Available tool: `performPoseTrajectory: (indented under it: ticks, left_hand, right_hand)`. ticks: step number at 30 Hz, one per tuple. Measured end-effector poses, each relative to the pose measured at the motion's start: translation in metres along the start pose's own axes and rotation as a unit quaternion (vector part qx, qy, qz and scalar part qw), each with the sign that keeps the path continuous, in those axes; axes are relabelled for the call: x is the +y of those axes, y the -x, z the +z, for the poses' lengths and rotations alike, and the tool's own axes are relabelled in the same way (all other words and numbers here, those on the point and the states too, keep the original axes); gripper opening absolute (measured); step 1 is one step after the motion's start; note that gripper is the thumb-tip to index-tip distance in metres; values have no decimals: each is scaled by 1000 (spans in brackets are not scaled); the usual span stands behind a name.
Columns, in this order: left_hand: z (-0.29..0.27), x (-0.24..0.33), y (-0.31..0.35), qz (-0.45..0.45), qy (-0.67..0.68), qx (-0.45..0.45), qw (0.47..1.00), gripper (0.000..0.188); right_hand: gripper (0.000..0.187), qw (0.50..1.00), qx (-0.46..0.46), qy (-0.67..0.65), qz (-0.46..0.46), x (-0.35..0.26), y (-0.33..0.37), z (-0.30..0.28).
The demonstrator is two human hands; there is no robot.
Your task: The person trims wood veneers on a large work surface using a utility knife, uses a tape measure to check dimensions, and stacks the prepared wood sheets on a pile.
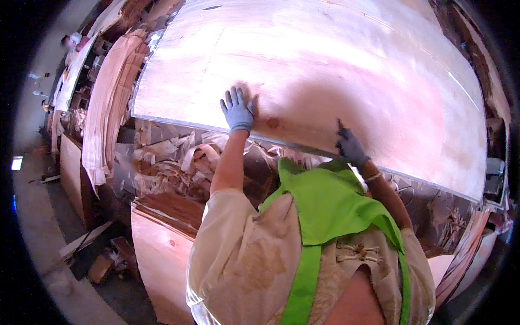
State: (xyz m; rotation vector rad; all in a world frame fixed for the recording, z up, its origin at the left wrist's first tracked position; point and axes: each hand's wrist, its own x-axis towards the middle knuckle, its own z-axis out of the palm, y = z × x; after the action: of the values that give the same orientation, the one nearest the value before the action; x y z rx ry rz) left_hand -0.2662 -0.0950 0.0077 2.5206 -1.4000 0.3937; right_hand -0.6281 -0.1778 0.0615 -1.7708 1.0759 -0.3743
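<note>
A large, pale wood veneer sheet lies across a wide flat table in front of me. My left hand, in a grey-blue glove, rests flat on it close to the near edge, fingers spread. Farther right, my right hand wears a darker glove and is over the same near edge. Its index finger stretches out over the sheet; the other fingers are partly hidden, and no held object shows. A dark knot marks the wood between my hands.
Torn veneer scraps are heaped below the table's near edge. Stacked veneer sheets stand at the left, and another stack is near my left side. Wood offcuts lie on the floor. A bright green cloth hangs over my chest.
</note>
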Motion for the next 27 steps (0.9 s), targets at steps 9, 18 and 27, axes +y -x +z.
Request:
performPoseTrajectory:
  ticks: [9,18,27]
  left_hand:
    - [15,-8,-25,-8,90,27,996,52]
    - [14,-18,-26,-29,155,32,987,59]
    - [16,-21,-24,-17,106,34,994,45]
  right_hand:
    - [50,917,-72,359,-156,-55,-99,121]
    - [43,851,-179,485,-92,-169,-221,202]
    - [30,849,-195,486,-69,-147,-174,185]
